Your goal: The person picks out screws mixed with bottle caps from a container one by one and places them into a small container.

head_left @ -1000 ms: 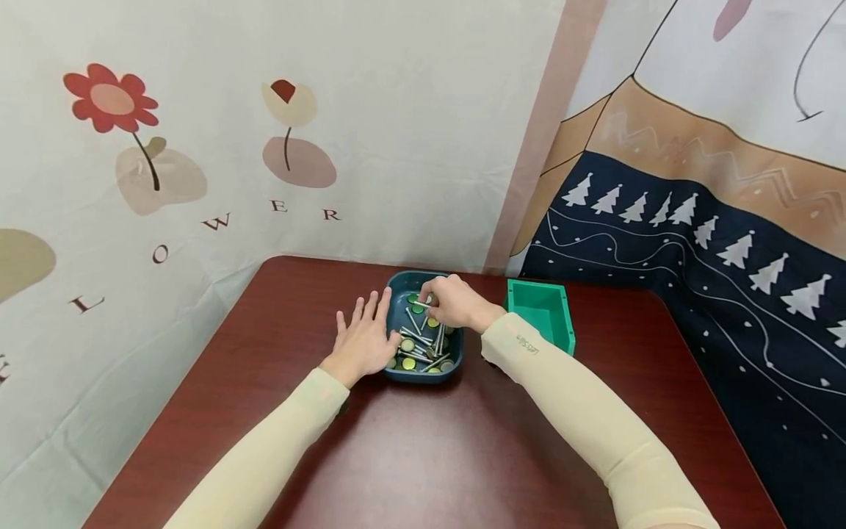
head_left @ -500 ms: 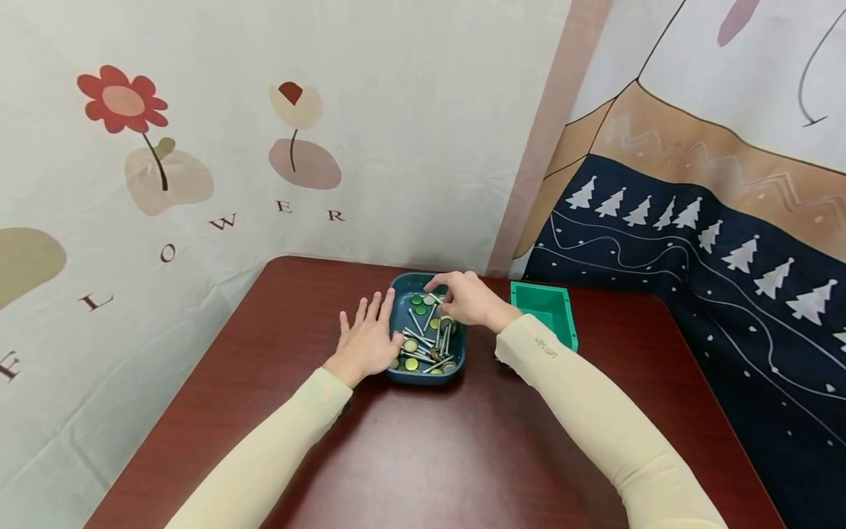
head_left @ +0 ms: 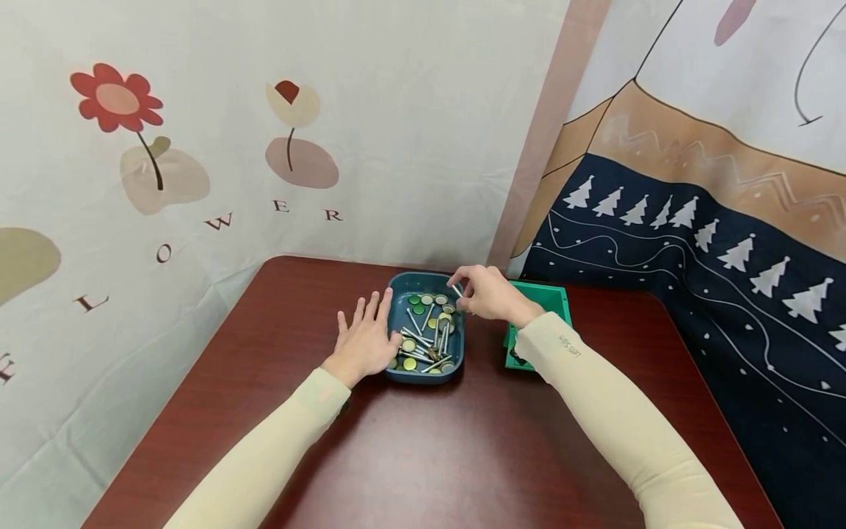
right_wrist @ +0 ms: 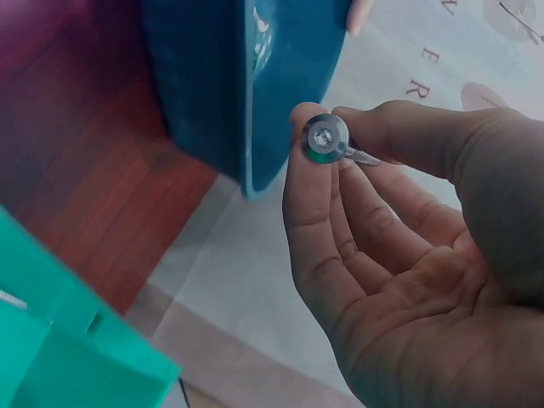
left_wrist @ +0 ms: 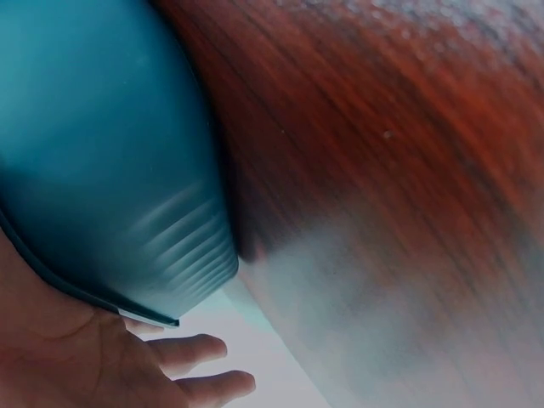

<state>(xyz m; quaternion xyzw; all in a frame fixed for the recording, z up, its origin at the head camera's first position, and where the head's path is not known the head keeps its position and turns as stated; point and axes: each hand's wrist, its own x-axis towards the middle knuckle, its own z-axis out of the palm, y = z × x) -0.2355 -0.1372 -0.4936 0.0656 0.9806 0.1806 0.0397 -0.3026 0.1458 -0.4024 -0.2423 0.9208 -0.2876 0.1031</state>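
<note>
My right hand (head_left: 492, 295) pinches a silver screw (right_wrist: 325, 138) between thumb and fingertips, its round socketed head facing the right wrist camera. In the head view this hand hangs over the right rim of the blue tray (head_left: 423, 378). Inside the tray lie several long silver screws (head_left: 441, 339) and several bottle caps (head_left: 440, 300) in green, yellow and silver. With fingers spread and straight, my left hand (head_left: 362, 344) rests against the tray's left rim. The left wrist view shows its palm (left_wrist: 76, 357) along that rim.
To the right of the tray stands a green box (head_left: 551, 294), partly covered by my right forearm. A silver piece (right_wrist: 12, 299) shows in it in the right wrist view. The dark red table (head_left: 423, 448) backs onto a printed cloth (head_left: 410, 147).
My right hand has lifted the screw from the far part of the tray and moved right, to the tray's right rim. My left hand has stayed in place.
</note>
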